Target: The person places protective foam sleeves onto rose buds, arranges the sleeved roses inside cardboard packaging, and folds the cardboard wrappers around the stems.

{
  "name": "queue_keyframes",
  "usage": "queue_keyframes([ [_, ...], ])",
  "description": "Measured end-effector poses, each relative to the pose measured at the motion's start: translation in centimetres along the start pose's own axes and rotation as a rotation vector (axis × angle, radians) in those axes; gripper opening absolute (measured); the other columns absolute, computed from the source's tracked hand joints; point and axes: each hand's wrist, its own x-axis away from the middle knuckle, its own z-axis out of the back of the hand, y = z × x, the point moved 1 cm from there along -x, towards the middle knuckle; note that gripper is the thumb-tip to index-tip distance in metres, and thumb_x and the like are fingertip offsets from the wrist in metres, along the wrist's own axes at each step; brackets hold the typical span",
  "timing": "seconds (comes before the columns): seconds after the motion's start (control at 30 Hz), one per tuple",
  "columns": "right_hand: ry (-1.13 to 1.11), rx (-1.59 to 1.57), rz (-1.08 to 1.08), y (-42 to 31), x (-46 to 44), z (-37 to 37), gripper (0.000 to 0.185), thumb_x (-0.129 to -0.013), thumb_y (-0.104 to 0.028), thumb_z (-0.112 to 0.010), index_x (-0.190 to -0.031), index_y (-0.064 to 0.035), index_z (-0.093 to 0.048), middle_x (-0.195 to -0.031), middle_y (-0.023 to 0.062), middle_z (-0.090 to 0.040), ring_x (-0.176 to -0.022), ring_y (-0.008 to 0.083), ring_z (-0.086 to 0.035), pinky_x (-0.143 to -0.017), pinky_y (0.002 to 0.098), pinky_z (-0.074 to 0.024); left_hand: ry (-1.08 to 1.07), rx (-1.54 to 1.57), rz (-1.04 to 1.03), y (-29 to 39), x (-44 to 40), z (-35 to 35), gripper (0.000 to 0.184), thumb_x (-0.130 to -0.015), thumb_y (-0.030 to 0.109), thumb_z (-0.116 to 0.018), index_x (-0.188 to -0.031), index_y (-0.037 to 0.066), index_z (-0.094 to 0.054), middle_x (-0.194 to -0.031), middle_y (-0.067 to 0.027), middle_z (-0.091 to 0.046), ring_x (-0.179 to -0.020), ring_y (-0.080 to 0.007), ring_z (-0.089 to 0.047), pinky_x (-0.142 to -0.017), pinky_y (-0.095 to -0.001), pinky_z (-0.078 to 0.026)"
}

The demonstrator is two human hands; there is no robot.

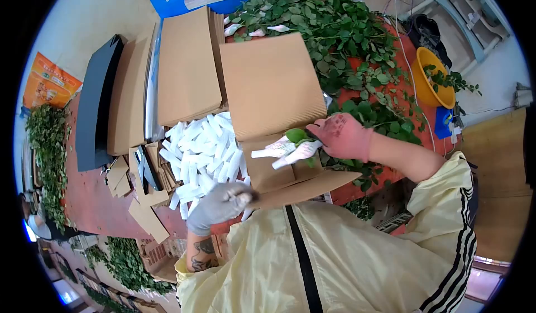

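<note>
My left hand (222,206), in a grey glove, is closed at the left corner of a brown cardboard sheet (312,189) tilted against my front. My right hand (343,137), in a pinkish-red glove, has its fingers curled at the leafy end of several flower buds (296,154) sleeved in white-pink netting. These buds lie over the lower cardboard, with a green leaf (296,135) among them. Behind them an upright corrugated cardboard panel (271,84) rises. My right fingertips are partly hidden. Left of the panel lies a pile of white strips (204,154).
Cut leafy stems (340,39) cover the red table's (89,201) back right. Stacked cardboard sheets (190,67) stand behind the strips. A dark blue-handled tool (146,170) rests on small cardboard pieces. A yellow basin (427,84) and a white cable (410,73) are at right.
</note>
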Motion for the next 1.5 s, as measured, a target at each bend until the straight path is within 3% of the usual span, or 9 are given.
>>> queue_keyframes([
  [0.03,0.001,-0.005,0.004,-0.6,-0.9,-1.2,0.043,-0.076,-0.018,-0.056,-0.115,-0.0029,-0.052,-0.094,0.0118,-0.061,-0.083,0.0249,-0.064,-0.070,0.0366,-0.0492,-0.265,0.122,0.130,-0.4,0.3,-0.3,0.044,-0.088,0.042,-0.057,-0.093,-0.002,-0.063,-0.077,-0.0073,-0.058,-0.070,-0.0142,-0.054,-0.066,-0.0272,-0.046],
  [0.17,-0.004,0.022,-0.129,-1.6,-2.7,-5.1,0.046,-0.076,-0.024,-0.057,-0.118,-0.0045,-0.051,-0.104,0.0123,-0.058,-0.092,0.0259,-0.061,-0.075,0.0375,-0.0481,-0.222,0.094,0.090,-1.4,-0.6,-1.0,0.043,-0.089,0.038,-0.056,-0.098,-0.004,-0.061,-0.080,-0.0092,-0.061,-0.077,-0.0189,-0.057,-0.071,-0.0324,-0.046],
  [0.23,0.068,0.051,-0.011,-1.5,-2.8,-5.7,0.049,-0.076,-0.026,-0.058,-0.120,-0.0047,-0.050,-0.108,0.0132,-0.057,-0.094,0.0244,-0.060,-0.076,0.0366,-0.0482,-0.226,-0.616,0.041,2.3,-2.0,-2.7,0.053,-0.086,0.050,-0.053,-0.106,0.001,-0.061,-0.087,-0.0145,-0.063,-0.085,-0.0265,-0.062,-0.073,-0.0358,-0.046],
  [0.5,0.051,0.124,-0.008,-3.1,-3.2,-6.7,0.061,-0.081,-0.036,-0.055,-0.129,-0.0001,-0.043,-0.124,0.0196,-0.048,-0.114,0.0314,-0.049,-0.095,0.0376,-0.0399,-0.133,-1.246,-0.007,2.1,-2.7,-8.6,0.034,-0.083,0.035,-0.056,-0.102,0.006,-0.060,-0.091,-0.0095,-0.063,-0.087,-0.0282,-0.061,-0.076,-0.0420,-0.046],
  [0.7,-0.114,-0.045,0.110,-2.1,-0.6,-6.6,0.075,-0.081,-0.050,-0.053,-0.136,-0.0014,-0.036,-0.134,0.0226,-0.040,-0.125,0.0328,-0.039,-0.107,0.0385,-0.0273,-0.124,-0.852,-0.158,3.0,-2.4,-6.4,0.042,-0.078,0.033,-0.062,-0.110,0.006,-0.059,-0.102,-0.0116,-0.063,-0.092,-0.0302,-0.061,-0.080,-0.0427,-0.047],
  [0.83,-0.220,-0.026,0.170,-1.5,-0.6,-1.7,0.052,-0.078,-0.037,-0.056,-0.124,-0.0123,-0.053,-0.120,0.0126,-0.054,-0.102,0.0246,-0.056,-0.087,0.0356,-0.0446,0.056,-0.604,-0.251,-1.0,-5.5,-2.9,0.045,-0.077,0.032,-0.063,-0.115,0.007,-0.058,-0.110,-0.0128,-0.060,-0.097,-0.0308,-0.059,-0.083,-0.0418,-0.047],
  [1.0,0.086,-0.047,0.330,-2.1,-0.3,-7.1,0.026,-0.076,-0.020,-0.055,-0.099,-0.0098,-0.061,-0.090,0.0091,-0.062,-0.080,0.0235,-0.063,-0.063,0.0386,-0.0473,0.042,-1.124,-0.156,-2.0,-8.5,-3.7,0.042,-0.080,0.034,-0.061,-0.115,0.010,-0.059,-0.111,-0.0115,-0.060,-0.094,-0.0280,-0.060,-0.082,-0.0390,-0.046],
  [1.23,-0.031,-0.115,0.288,-2.8,-1.6,-7.4,0.017,-0.076,-0.016,-0.053,-0.089,-0.0077,-0.061,-0.075,0.0097,-0.061,-0.071,0.0260,-0.063,-0.057,0.0400,-0.0463,0.164,-1.164,-0.158,-2.6,-9.5,-3.5,0.050,-0.077,0.040,-0.063,-0.117,0.010,-0.059,-0.093,-0.0096,-0.064,-0.084,-0.0261,-0.060,-0.079,-0.0385,-0.045],
  [1.5,-0.187,-0.251,0.187,-4.9,-3.7,-8.8,0.017,-0.078,-0.016,-0.051,-0.088,-0.0054,-0.060,-0.084,0.0150,-0.064,-0.083,0.0296,-0.064,-0.071,0.0406,-0.0500,0.121,-1.108,-0.286,-2.0,-9.0,-3.5,0.049,-0.075,0.037,-0.064,-0.117,0.012,-0.061,-0.102,-0.0067,-0.062,-0.094,-0.0259,-0.056,-0.085,-0.0377,-0.044],
])
